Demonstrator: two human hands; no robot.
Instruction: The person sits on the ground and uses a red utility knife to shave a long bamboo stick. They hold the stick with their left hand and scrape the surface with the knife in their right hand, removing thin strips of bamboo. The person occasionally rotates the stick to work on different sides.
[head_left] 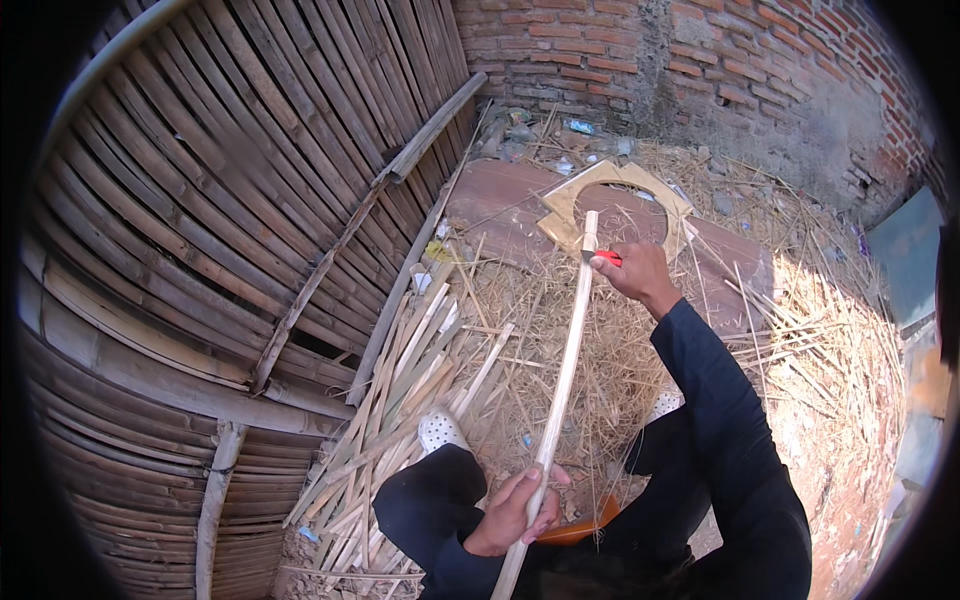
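Note:
A long pale strip of bamboo or wood (568, 370) runs from near my lap away to a wooden board with a large round hole (560, 212). Its far end overlaps the near edge of that board; whether they touch I cannot tell. My left hand (515, 512) is closed around the strip's near part, close to my knees. Farther out, my right hand (643, 272) grips a small red-handled knife (609, 258). The knife's dark front end lies against the strip a little short of its far tip, and its blade is mostly hidden.
A slatted bamboo wall (230, 180) rises on the left, a brick wall (570, 50) at the back. Loose bamboo strips (400, 400) lie by my left foot. Shavings (540, 330) cover the ground. A reddish-brown sheet (490, 195) lies under the holed board. Something orange (585, 528) sits between my legs.

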